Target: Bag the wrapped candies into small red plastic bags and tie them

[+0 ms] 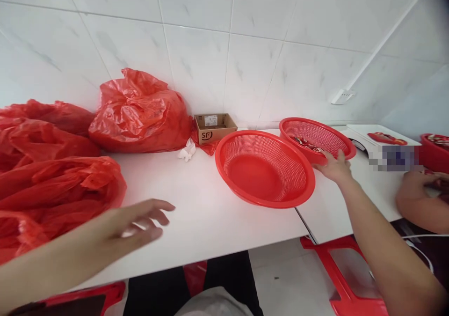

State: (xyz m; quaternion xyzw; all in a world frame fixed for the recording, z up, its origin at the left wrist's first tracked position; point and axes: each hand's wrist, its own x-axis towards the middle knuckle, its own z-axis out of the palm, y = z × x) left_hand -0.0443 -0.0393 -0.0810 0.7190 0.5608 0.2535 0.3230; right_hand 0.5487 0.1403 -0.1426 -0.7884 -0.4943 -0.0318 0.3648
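My left hand [143, 222] hovers over the white table with its fingers loosely curved and apart, holding nothing. To its right stands a round red plastic basket [266, 199] with perforated sides and nothing inside it. Behind and to the right is a second red basket [319, 126], with a few small patterned packets [307, 143] lying in it. My right hand [335, 166] reaches to the near rim of this second basket, fingers over the edge and thumb lower on the outside. Part of that rim is hidden by the hand.
Large red plastic bags [140, 114] fill the table's left side. A small cardboard box [215, 128] and crumpled tissue [187, 150] sit near the tiled wall. At right, another person's hand [417, 189] is beside another red basket [437, 154]. A red stool [336, 269] stands below.
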